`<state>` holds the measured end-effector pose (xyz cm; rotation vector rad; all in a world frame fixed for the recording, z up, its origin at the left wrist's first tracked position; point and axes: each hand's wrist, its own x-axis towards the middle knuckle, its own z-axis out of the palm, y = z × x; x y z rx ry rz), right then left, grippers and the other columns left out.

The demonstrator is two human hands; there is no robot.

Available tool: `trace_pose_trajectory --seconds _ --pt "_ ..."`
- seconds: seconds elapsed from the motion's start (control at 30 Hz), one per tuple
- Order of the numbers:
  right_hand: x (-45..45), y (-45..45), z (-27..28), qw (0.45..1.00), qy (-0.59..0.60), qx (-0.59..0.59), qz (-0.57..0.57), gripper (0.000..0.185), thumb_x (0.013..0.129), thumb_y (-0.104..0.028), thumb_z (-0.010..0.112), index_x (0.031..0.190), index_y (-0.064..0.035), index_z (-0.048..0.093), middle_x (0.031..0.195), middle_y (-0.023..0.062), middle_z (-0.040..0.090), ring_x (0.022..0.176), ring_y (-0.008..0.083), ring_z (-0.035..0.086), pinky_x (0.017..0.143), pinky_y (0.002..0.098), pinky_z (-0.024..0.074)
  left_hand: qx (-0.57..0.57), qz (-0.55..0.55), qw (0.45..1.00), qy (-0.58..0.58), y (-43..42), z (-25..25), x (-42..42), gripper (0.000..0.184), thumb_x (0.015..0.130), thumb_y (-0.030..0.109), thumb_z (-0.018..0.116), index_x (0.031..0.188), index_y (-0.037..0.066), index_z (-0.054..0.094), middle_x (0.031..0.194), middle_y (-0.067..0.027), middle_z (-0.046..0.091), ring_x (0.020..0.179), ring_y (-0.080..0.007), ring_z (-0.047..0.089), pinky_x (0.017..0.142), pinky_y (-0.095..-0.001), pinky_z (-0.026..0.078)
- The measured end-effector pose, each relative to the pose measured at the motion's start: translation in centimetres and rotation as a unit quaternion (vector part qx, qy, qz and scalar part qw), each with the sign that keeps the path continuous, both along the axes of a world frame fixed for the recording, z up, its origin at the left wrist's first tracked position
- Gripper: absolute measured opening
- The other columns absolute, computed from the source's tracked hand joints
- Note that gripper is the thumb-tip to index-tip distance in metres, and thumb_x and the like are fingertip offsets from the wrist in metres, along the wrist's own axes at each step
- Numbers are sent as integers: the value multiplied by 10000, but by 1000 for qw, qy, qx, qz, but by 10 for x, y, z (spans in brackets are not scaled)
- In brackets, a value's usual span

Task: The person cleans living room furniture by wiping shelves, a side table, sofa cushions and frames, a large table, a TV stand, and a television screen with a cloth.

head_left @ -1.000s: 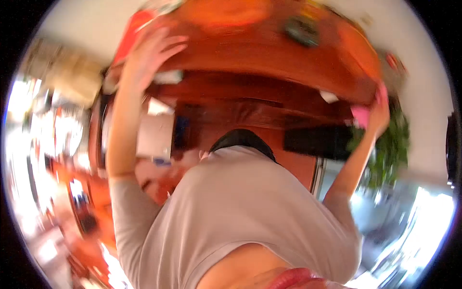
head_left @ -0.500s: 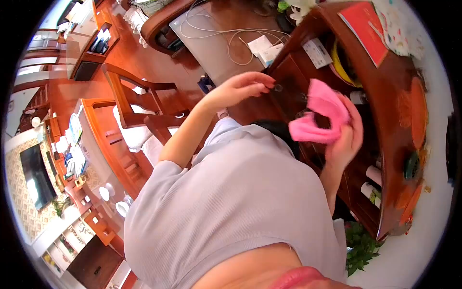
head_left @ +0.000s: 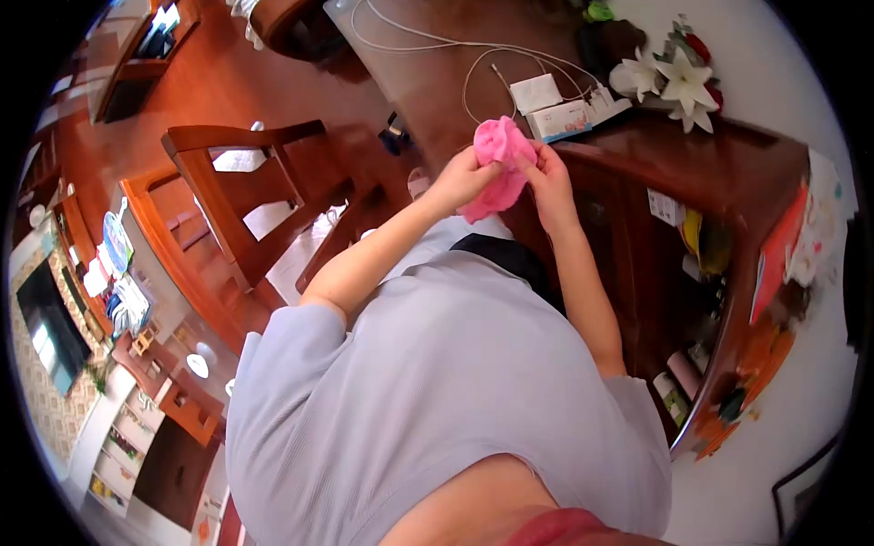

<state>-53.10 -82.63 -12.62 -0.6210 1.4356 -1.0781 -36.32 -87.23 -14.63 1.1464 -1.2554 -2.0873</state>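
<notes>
A crumpled pink cloth (head_left: 501,144) is held up in front of my body, its lower part hanging between my hands. My left hand (head_left: 462,179) pinches it from the left, thumb pressed on the fabric. On the right, the fingers of my right hand (head_left: 552,186) grip its other side. Just behind the cloth lie a white box (head_left: 559,122) and a smaller white packet (head_left: 535,93) on the wooden surface.
A dark wooden cabinet (head_left: 628,150) with open shelves stands to the right, holding bottles (head_left: 683,375). White cables (head_left: 455,44) and white lilies (head_left: 687,84) are at the back. A wooden chair (head_left: 237,173) stands on the left, beside a table (head_left: 177,246).
The pink cloth has moved left, away from the cabinet shelves, in my right hand. My left hand, earlier holding nothing, now grips the cloth too. The view has turned.
</notes>
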Motion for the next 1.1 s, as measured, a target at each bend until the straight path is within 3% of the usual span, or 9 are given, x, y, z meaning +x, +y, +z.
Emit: trace_pose_trajectory --seconds 0.2,0.27,0.47,0.6,0.7,0.73,0.77,0.9,1.1 --pt "-13 -41 -76 972 -220 71 -33 258 961 -131 585 1187 -22 524 1143 74 611 995 117 595 873 258 483 191 99 974 -77 -42 -16 8 339 951 263 606 1211 45 604 1048 -20 666 962 -132 623 850 -289 495" --pt "-15 -50 -94 984 -161 79 24 257 957 -125 585 1182 -21 516 1157 70 604 1010 120 588 884 269 483 245 199 949 -1 -41 -43 5 354 931 270 637 1210 58 587 1049 -16 667 909 -119 635 804 -279 506" --pt "-30 -59 -145 988 -42 91 118 299 921 -150 642 1162 -36 506 1027 65 620 921 122 568 816 266 467 312 22 948 -63 -62 -100 17 388 905 226 673 1247 69 576 1110 -21 660 1026 -115 611 891 -263 478" --pt "-23 -51 -202 972 50 117 196 339 899 -66 640 1200 -37 488 1047 73 620 959 146 585 839 286 475 255 -40 963 -83 -69 -190 45 381 875 241 683 1204 64 611 1087 -19 675 1006 -124 618 841 -305 499" --pt "-4 -44 -220 814 552 1 181 364 855 -57 579 1216 -23 552 1168 177 574 1101 363 516 928 455 433 -77 -158 930 -322 -99 -219 56 364 845 159 596 1186 30 591 1100 -171 643 1056 -308 607 936 -392 475" --pt "-2 -43 -225 794 552 16 253 276 881 -115 563 1137 -23 605 1134 158 584 1087 347 529 937 443 432 -118 -135 929 -322 -114 -214 54 335 838 183 612 1149 58 604 1133 -168 619 1086 -344 583 949 -413 471" --pt "11 -27 -250 881 440 53 166 250 875 -146 582 1097 -40 627 1092 146 590 1055 353 536 926 452 434 -199 -147 911 -330 -132 -208 47 368 829 194 631 1172 63 598 1171 -162 599 1117 -344 561 963 -420 456" --pt "24 -17 -274 791 490 -96 354 491 839 -251 664 1311 -165 556 1374 81 469 1347 345 349 1129 488 291 -442 -133 825 -328 -205 -220 1 603 768 288 736 1296 79 534 1309 -142 503 1237 -351 443 1036 -486 350" --pt "24 -33 -293 750 495 -169 405 692 801 -350 689 1437 -229 444 1519 13 358 1441 288 239 1205 452 171 -433 -95 799 -406 -226 -255 -68 934 636 542 805 1382 121 430 1293 -132 444 1230 -363 341 1037 -556 204"
